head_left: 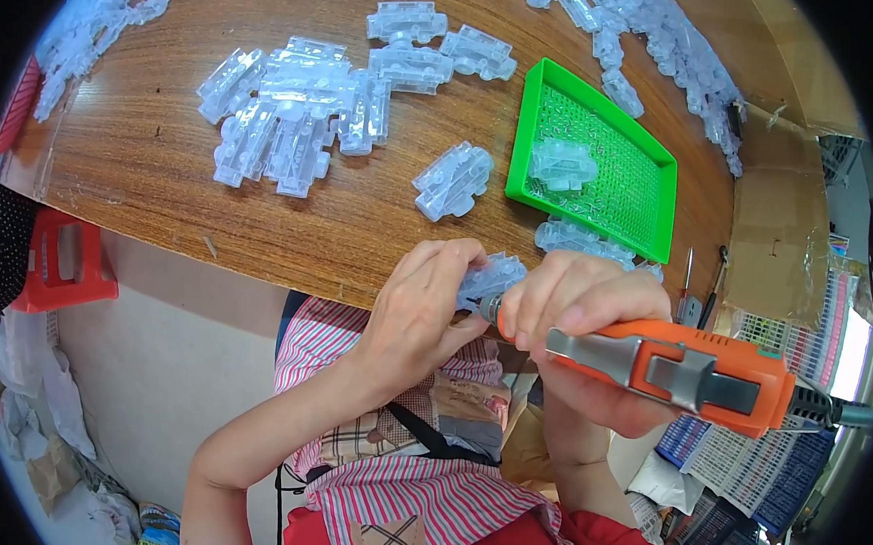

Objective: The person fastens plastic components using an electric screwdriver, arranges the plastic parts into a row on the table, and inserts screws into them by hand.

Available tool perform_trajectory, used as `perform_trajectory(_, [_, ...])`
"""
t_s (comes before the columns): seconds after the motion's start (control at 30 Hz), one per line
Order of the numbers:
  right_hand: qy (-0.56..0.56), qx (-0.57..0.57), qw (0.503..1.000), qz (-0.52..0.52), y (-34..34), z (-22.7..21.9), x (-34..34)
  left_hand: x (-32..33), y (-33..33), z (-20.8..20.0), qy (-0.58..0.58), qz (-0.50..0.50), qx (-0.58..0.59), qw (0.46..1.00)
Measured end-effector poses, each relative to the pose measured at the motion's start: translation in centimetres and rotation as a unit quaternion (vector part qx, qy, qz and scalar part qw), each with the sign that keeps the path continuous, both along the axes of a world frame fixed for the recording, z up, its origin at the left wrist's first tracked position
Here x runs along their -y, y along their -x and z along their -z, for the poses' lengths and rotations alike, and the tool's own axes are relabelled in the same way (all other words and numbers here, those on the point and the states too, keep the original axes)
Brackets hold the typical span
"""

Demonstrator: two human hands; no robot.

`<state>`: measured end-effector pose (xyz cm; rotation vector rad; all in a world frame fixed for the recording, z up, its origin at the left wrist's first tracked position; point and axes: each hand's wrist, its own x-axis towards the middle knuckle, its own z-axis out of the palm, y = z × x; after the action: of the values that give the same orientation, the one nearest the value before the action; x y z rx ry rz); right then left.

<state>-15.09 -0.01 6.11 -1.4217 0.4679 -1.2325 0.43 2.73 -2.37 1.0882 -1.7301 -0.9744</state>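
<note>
A: In the head view, what does the left hand (pixel 417 308) do?

B: It closes its fingers and thumb around a clear plastic piece (pixel 501 271), just at the near edge of the wooden table (pixel 154 159).

A: And the right hand (pixel 591 299)?

B: It grips an orange power screwdriver (pixel 708 372), nose pointing left toward that piece (whether the tip touches a screw there, nobody can tell; the fingers crowd it). A cable (pixel 852 414) leaves the tool's far end.

A: What lies around them?

B: A green tray (pixel 523 159) sits beyond the right hand, tilted in the view, with small metallic bits scattered inside and one tray piece (pixel 562 164) resting on them. Left of the tray lies a lone piece (pixel 453 181).

A: Farther off?

B: A cluster of similar pieces (pixel 299 102) lies toward the far left, and a long heap (pixel 666 43) runs along the table's right side.
</note>
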Motion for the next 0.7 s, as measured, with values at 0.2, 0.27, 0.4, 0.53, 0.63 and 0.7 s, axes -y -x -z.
perform_trajectory(0.2, [0.023, -0.002, 1.0, -0.011, -1.1, 1.4, 0.3, 0.2, -0.2, 0.1, 0.028, -0.018, -0.011, 0.999])
perform_trajectory(0.27, [0.029, -0.008, 1.0, 0.008, -1.4, 1.7, -0.1, 0.0, -0.1, 0.3, 0.028, -0.022, -0.003, 0.999])
perform_trajectory(0.4, [0.041, -0.052, 0.998, 0.011, -1.4, 1.2, -0.1, 0.0, 0.0, 0.3, 0.038, -0.02, 0.008, 0.999])
perform_trajectory(0.53, [-0.008, 0.029, 0.998, 0.059, 0.1, -3.0, 0.4, 0.8, 0.6, -1.2, 0.091, -0.054, 0.1, 0.989])
perform_trajectory(0.63, [0.072, 0.099, 0.989, 0.088, 3.1, -4.1, 2.2, 2.1, 0.8, -2.1, 0.125, -0.113, 0.185, 0.968])
perform_trajectory(0.7, [0.101, 0.069, 0.983, 0.137, 4.9, -3.9, 2.8, 2.6, 1.0, -2.2, 0.139, -0.145, 0.226, 0.953])
